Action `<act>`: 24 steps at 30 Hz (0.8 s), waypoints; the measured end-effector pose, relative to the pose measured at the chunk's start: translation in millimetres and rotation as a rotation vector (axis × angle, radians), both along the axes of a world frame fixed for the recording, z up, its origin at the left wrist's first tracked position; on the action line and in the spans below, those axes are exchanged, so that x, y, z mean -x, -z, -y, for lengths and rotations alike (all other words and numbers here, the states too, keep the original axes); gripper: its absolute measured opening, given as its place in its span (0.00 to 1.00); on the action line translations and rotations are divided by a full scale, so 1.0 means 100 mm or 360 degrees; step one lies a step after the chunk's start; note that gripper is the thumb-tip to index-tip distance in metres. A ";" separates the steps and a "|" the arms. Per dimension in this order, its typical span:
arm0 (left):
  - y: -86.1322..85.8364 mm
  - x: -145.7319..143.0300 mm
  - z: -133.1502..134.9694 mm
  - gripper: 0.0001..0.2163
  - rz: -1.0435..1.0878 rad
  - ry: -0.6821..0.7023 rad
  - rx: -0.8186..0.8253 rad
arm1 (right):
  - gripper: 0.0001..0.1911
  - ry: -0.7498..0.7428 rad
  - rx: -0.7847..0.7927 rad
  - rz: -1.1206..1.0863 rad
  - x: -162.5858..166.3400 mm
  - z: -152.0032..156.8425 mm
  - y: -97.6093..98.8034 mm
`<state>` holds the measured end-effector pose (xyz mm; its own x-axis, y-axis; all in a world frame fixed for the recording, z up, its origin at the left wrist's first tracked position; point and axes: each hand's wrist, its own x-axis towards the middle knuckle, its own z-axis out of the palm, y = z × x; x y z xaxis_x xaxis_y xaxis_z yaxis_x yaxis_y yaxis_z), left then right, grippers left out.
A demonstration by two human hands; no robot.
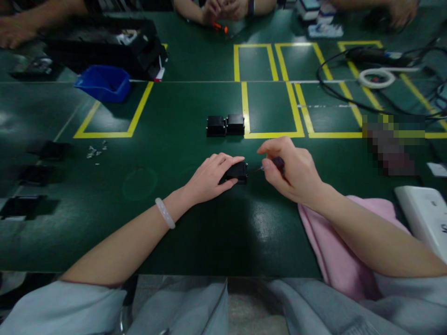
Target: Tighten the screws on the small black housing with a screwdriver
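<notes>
My left hand [213,176] lies over a small black box [238,172] on the green table, thumb and fingers gripping its sides. Small pins or screws show at the box's right end. To the right, my right hand [293,170] is closed around a small screwdriver [278,163] with a dark handle. Its thin metal shaft points left toward the box's right end; whether the tip touches is too blurred to tell. Just beyond my hands, two similar black boxes [216,126] [235,124] sit side by side.
Loose small screws [94,151] lie left, near several black parts [26,204]. A blue bin [104,83] stands before a black crate [104,46]. Right are a pink cloth [352,232], a white device [424,214] and black cables [324,88]. Other people's hands [226,9] work across the table.
</notes>
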<state>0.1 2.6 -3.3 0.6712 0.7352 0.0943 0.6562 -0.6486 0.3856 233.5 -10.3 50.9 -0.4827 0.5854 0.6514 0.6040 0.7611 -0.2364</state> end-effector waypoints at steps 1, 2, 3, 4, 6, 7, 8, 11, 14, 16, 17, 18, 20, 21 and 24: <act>0.00 0.00 0.00 0.24 0.0003 0.0001 0.0000 | 0.07 -0.0003 0.0002 0.0018 0.00 0.00 0.00; 0.00 0.00 0.00 0.24 0.0006 0.0002 -0.0001 | 0.07 -0.0003 0.0000 0.0035 0.00 0.00 0.00; 0.00 0.00 0.00 0.24 0.0007 0.0003 -0.0001 | 0.07 -0.0001 -0.0004 0.0046 0.00 0.00 0.00; 0.00 0.00 0.00 0.24 0.0007 0.0002 0.0000 | 0.07 0.0002 -0.0008 0.0048 0.00 0.00 0.00; 0.00 0.00 0.00 0.24 0.0001 -0.0002 0.0002 | 0.06 0.0006 -0.0015 0.0019 0.00 0.00 0.00; 0.00 0.00 0.00 0.24 -0.0002 -0.0002 0.0002 | 0.06 0.0004 -0.0013 -0.0001 0.00 0.00 0.00; 0.00 0.00 0.00 0.24 -0.0002 -0.0002 0.0000 | 0.07 -0.0003 -0.0008 -0.0015 0.00 0.01 0.01; 0.01 0.00 0.00 0.24 0.0003 0.0001 -0.0008 | 0.08 -0.0020 0.0006 -0.0008 0.00 0.01 0.00; 0.00 0.00 0.00 0.24 -0.0001 -0.0001 -0.0012 | 0.07 -0.0018 0.0010 0.0033 0.00 0.01 -0.01; 0.00 0.00 0.00 0.24 -0.0007 0.0000 -0.0009 | 0.07 -0.0007 0.0004 0.0029 0.00 0.01 -0.01; 0.00 0.00 0.00 0.24 -0.0011 0.0001 -0.0006 | 0.06 -0.0005 0.0004 0.0017 0.00 0.01 0.00; 0.00 0.00 0.00 0.24 -0.0014 0.0001 -0.0004 | 0.07 -0.0008 0.0008 -0.0001 0.00 0.01 0.00; 0.00 0.00 0.00 0.24 -0.0011 0.0001 -0.0004 | 0.08 -0.0036 0.0037 -0.0022 0.00 0.02 0.00; 0.00 0.00 0.00 0.24 -0.0006 -0.0001 -0.0005 | 0.09 -0.0036 0.0047 -0.0027 0.00 0.02 -0.01; 0.01 0.01 0.00 0.24 0.0008 0.0002 -0.0010 | 0.08 -0.0048 0.0039 -0.0033 0.00 0.02 -0.01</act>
